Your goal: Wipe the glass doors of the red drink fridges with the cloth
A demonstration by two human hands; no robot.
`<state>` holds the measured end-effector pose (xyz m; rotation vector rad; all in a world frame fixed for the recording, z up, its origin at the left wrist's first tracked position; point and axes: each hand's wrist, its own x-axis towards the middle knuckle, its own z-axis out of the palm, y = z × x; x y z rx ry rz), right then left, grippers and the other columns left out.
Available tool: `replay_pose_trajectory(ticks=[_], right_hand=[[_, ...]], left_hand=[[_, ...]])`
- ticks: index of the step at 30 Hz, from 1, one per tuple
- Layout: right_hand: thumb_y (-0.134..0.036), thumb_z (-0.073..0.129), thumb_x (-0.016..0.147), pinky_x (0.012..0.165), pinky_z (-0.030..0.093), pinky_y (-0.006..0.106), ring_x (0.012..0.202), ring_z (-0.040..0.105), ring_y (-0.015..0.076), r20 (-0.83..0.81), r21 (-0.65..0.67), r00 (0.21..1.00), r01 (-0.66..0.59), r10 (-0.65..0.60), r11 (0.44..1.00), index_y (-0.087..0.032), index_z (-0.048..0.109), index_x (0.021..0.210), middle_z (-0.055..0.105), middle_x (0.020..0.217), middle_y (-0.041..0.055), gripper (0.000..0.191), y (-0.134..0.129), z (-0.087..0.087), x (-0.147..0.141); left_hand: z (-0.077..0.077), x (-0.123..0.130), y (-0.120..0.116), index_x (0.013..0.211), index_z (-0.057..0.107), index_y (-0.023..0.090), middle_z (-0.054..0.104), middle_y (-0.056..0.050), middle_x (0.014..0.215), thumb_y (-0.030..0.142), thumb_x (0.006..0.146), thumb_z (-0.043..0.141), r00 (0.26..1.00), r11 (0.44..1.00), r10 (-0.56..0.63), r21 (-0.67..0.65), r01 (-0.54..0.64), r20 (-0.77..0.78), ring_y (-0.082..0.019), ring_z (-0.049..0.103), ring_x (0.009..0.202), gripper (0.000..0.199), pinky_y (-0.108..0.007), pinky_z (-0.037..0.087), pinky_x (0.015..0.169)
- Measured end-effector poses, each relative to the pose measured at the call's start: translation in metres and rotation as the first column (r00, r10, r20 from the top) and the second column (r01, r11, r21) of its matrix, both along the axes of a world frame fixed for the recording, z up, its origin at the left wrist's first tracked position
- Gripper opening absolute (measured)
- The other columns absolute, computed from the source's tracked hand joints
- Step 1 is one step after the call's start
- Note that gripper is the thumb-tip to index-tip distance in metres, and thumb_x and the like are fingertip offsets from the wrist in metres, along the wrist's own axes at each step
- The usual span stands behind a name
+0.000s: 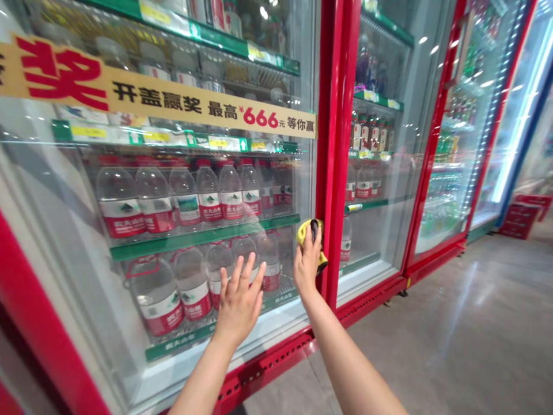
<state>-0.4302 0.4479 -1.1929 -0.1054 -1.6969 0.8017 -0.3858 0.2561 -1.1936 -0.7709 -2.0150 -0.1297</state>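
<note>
My left hand (239,300) is spread, fingers apart, in front of the glass door (307,173) of a drinks fridge; whether it touches the glass I cannot tell. To its right, my right hand (306,262) presses a yellow cloth (302,231) with dark parts against the door's right side, where the glass meets the red frame (330,138). Part of the cloth is hidden behind the fingers. Behind the glass, water bottles (211,199) with red caps and red-and-white labels stand in a row. Larger bottles (158,300) with carrying handles fill the bottom shelf.
A beige banner (173,101) with red and black lettering runs across the glass. More red-framed fridges (440,138) continue to the right. Red boxes (516,220) sit on the shiny grey floor (453,323) farther off. A red bottom edge (276,360) juts out below the doors.
</note>
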Motion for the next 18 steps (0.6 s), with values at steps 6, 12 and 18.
replay_pose_trajectory(ticks=[6,12,18], right_hand=[[-0.005,0.053,0.089,0.121,0.031,0.061,0.157,0.02,0.0316,0.043,0.44,0.998,-0.053,0.038,0.896,-0.043,0.057,0.142,0.039,0.163,-0.0003,0.065,-0.009,-0.057,0.014],[-0.005,0.044,0.092,0.117,0.037,0.06,0.153,0.029,0.0308,-0.031,0.268,0.999,-0.008,0.017,0.963,-0.032,0.05,0.15,0.031,0.167,0.0092,0.064,0.011,-0.054,0.01],[-0.02,0.055,0.094,0.12,0.027,0.065,0.157,0.017,0.0347,0.016,0.399,0.999,-0.052,0.049,0.915,-0.038,0.05,0.15,0.036,0.165,0.0044,0.059,-0.055,-0.006,0.02]], left_hand=[[-0.001,-0.001,-0.025,0.159,0.031,0.03,0.026,-0.01,0.168,0.032,0.091,0.065,0.995,0.993,0.077,0.092,-0.071,-0.064,-0.03,0.015,0.158,0.076,-0.061,0.005,0.128],[-0.008,-0.004,-0.043,0.16,0.028,0.029,0.027,-0.012,0.168,0.031,0.092,0.064,0.988,0.989,0.122,0.092,-0.113,-0.094,-0.03,0.018,0.158,0.078,-0.06,0.009,0.128],[-0.011,0.0,-0.068,0.161,0.027,0.027,0.041,-0.013,0.162,0.034,0.094,0.062,0.974,0.984,0.169,0.076,-0.159,-0.149,-0.027,0.021,0.157,0.075,-0.058,0.01,0.129]])
